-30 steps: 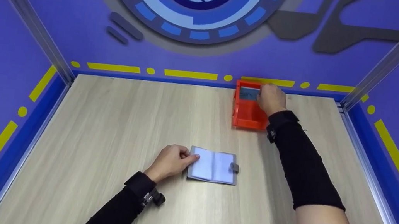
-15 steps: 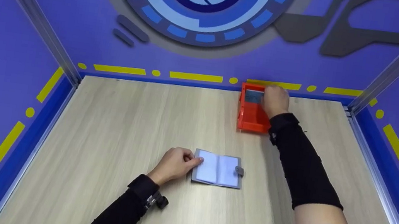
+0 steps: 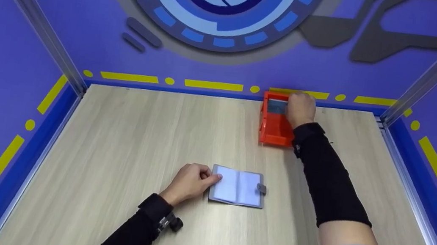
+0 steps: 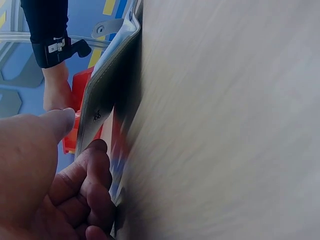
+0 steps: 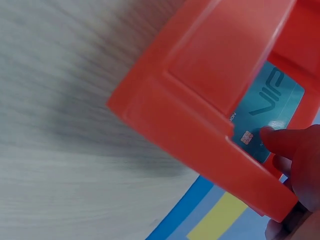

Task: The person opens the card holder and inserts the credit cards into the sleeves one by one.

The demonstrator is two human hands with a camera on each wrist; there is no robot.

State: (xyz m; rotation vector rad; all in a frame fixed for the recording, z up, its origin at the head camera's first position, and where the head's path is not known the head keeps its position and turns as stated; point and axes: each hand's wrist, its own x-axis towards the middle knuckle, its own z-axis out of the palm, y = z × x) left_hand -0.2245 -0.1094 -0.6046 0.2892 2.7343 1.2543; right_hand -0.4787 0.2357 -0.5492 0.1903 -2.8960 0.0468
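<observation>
On the table lies an open grey card holder (image 3: 237,191) with pale plastic sleeves and a snap tab at its right edge. My left hand (image 3: 189,181) pinches its left edge, thumb over the sleeve. In the left wrist view the holder's cover (image 4: 97,107) stands between the thumb and curled fingers. Farther back, my right hand (image 3: 301,108) reaches over the right side of a red bin (image 3: 275,141). A teal VIP card (image 5: 267,107) lies inside at the back. The right thumb (image 5: 282,142) presses on the card's corner; the other fingers are partly hidden by the bin's wall.
The wood-grain table (image 3: 149,130) has blue printed panels on its back and both sides. Metal posts (image 3: 431,71) rise at the back corners. The red bin stands close to the back panel (image 3: 208,70).
The head view has shifted slightly. Both hands keep their places, the left at the card holder's edge and the right at the card in the red bin.
</observation>
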